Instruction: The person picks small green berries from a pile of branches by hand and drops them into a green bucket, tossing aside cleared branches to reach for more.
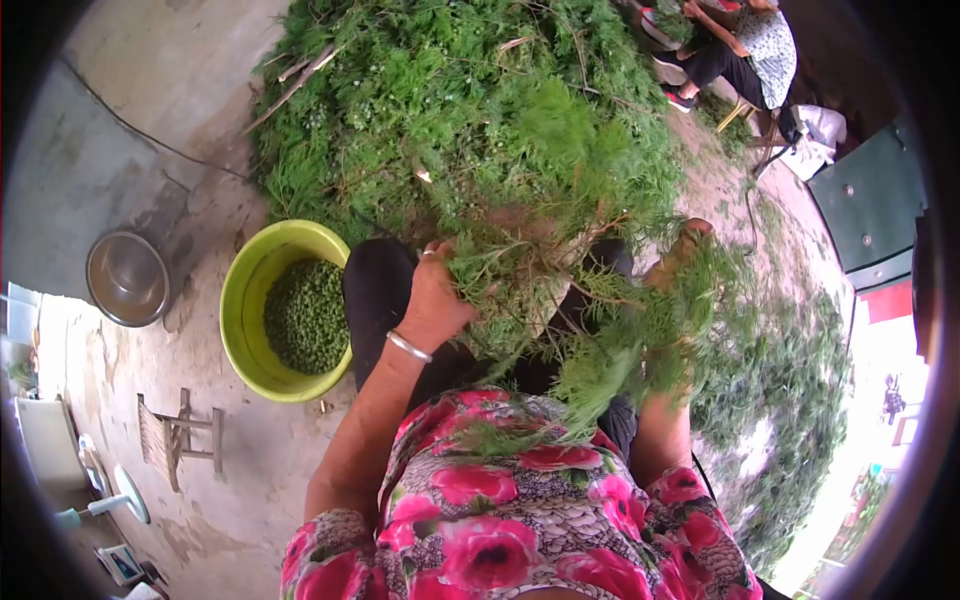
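A seated worker in a pink-flowered top (490, 550) handles 1 leafy conifer sprig (625, 350) over the lap, just to the right of a yellow-green plastic tub (243, 315). The left hand (435, 300), the nearer of the 2 to the tub, curls against the leaves, its fingertips lost in the foliage; the right hand (686, 243), on the sprig's side away from the tub, is blurred and half covered, so how tightly either one grips cannot be told. The step in hand looks to be working through this sprig; the next move would seem to call for a steady hold on the stem and fingertips that search among the fronds. The tub holds a broad heap of small, round green cones (308, 315), its wall standing well above them. To the left of the tub sits 1 round steel bowl (128, 279), shiny inside, with no contents that can be made out. Beyond the tub and to its right spreads a large pile of cut greenery (450, 130), while a co-worker (765, 60) sits farther off on that side.
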{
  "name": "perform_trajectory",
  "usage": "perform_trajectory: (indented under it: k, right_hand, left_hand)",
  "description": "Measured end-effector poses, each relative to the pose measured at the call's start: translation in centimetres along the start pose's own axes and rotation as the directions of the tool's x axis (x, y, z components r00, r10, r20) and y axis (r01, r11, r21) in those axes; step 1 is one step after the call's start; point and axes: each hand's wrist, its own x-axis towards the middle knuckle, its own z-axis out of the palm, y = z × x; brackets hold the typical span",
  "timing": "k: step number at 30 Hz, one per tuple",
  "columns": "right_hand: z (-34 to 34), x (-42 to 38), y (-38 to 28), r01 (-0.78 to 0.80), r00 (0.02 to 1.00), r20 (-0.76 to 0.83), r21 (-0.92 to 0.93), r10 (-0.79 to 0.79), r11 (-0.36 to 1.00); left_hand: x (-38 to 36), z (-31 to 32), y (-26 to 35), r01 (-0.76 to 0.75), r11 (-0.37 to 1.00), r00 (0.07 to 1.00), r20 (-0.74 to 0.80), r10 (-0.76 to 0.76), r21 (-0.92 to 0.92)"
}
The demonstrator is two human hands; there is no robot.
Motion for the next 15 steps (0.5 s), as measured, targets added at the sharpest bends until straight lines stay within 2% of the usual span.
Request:
perform_trajectory:
  k: [1,3,4,5,6,7,9,10,11,12,13,14,15]
  right_hand:
    - [-0.2,0.9,-0.2,0.009,1.000,0.004,-0.005,-0.009,1.000]
    - [-0.7,2.0,-0.8,0.028,1.000,0.013,-0.013,-0.028,1.000]
    - [1.3,-7.0,-1.5,0.039,0.999,0.017,-0.017,-0.038,0.999]
    - [-1.3,3.9,-1.6,0.050,0.999,0.020,-0.022,-0.049,0.999]
    - [-1.2,4.5,-1.2,0.061,0.998,0.022,-0.028,-0.060,0.998]
    - [-0.8,-6.1,-1.5,0.071,0.997,0.025,-0.035,-0.070,0.997]
    - [0.2,-6.3,-1.7,0.082,0.996,0.027,-0.040,-0.081,0.996]
    - [2.9,-6.2,-1.6,-0.049,0.991,-0.128,-0.198,0.024,0.979]
    - [4.3,-6.3,-1.6,-0.200,0.951,-0.293,-0.329,0.102,0.923]
    - [2.5,-6.7,-2.5,-0.201,0.951,-0.290,-0.327,0.104,0.924]
    - [-0.8,-7.2,-4.3,-0.189,0.904,-0.426,-0.471,-0.035,0.862]
    - [-2.6,-7.5,-5.1,-0.203,0.829,-0.526,-0.600,-0.191,0.774]
    - [1.0,-7.4,-3.4,-0.136,0.817,-0.370,-0.869,-0.443,0.475]
  left_hand:
    - [0.6,-1.0,1.0,-0.004,1.000,1.000,0.001,0.004,0.002]
    - [1.5,-3.2,2.9,0.220,0.973,0.931,0.312,-0.189,-0.064]
    - [1.4,-3.5,2.9,0.215,0.975,0.931,0.314,-0.185,-0.062]
    - [1.0,-3.8,2.9,0.081,0.995,0.942,0.331,-0.061,-0.049]
    - [0.8,-3.9,3.1,-0.054,0.998,0.935,0.350,0.065,-0.041]
    - [0.6,-4.1,3.5,-0.057,0.997,0.933,0.352,0.068,-0.042]
    - [0.2,-4.7,4.4,0.015,1.000,0.951,0.310,-0.012,-0.006]
    - [-0.3,-4.5,4.0,0.012,1.000,0.951,0.310,-0.010,-0.005]
    - [-0.9,-4.1,3.3,0.124,0.991,0.952,0.287,-0.105,-0.050]
    - [-1.2,-3.9,2.9,0.234,0.967,0.943,0.266,-0.201,-0.097]
    - [0.1,-5.4,5.8,0.155,0.941,0.981,0.161,-0.110,-0.300]
    - [0.3,-5.6,6.0,0.157,0.943,0.981,0.159,-0.114,-0.295]
    - [0.3,-5.8,6.0,0.127,0.959,0.988,0.119,-0.099,-0.252]
